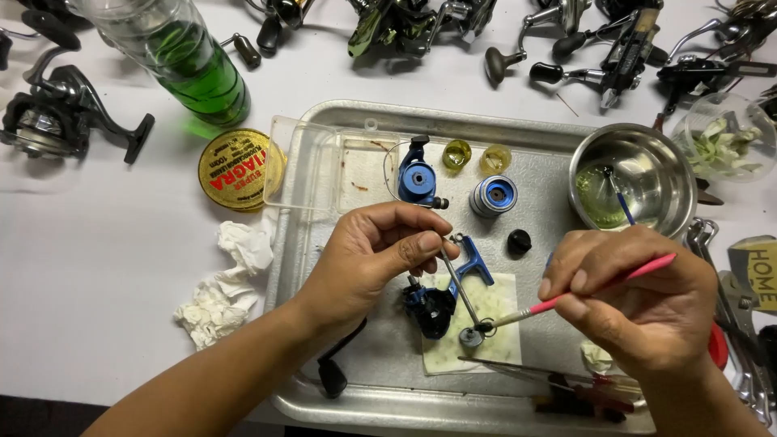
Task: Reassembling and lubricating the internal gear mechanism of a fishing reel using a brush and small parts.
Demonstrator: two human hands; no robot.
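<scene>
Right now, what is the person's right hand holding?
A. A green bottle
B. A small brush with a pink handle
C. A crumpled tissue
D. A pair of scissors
B: the right hand grips a small pink-handled brush whose tip meets the gear end of a metal shaft that the left hand pinches, above the metal tray.

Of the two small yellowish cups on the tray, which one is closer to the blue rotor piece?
The left cup, the darker olive-yellow one. It sits right beside the blue rotor piece, while the paler cup lies farther right, above the silver spool.
</scene>
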